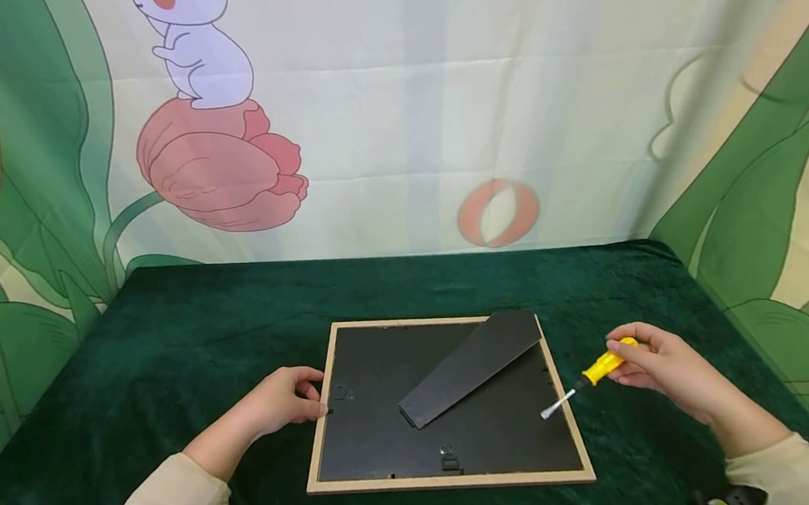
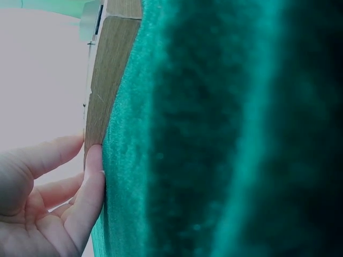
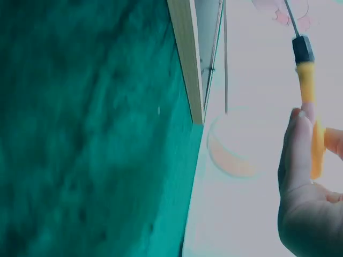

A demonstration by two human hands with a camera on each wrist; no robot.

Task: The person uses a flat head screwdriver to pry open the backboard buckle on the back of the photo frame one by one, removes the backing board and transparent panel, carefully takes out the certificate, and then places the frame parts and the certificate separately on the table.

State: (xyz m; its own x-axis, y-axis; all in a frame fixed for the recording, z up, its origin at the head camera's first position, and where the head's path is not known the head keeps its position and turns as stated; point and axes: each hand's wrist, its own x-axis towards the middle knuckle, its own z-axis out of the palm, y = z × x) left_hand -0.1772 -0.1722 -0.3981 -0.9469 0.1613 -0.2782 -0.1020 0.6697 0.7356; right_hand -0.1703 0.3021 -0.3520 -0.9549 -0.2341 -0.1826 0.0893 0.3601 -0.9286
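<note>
Picture frame [image 1: 457, 436] lies back-up on dark green cloth [image 1: 203, 342], flower-printed curtain [image 1: 379, 126] along the far side, left edge pinched by the left hand [image 1: 290, 399], while the right hand [image 1: 658, 365] grips a yellow screwdriver [image 1: 602, 366] over the right edge.

A curtained work nook, shown by the cartoon-printed drapes [image 1: 393, 117] and green velvet cloth [image 1: 237, 323]

Your head camera is looking forward and down over the bench [image 1: 237, 315] from farther back; your left and right wrist cameras are viewing from low and close, turned on their sides; all three are sharing the wooden frame [image 1: 396, 484].
</note>
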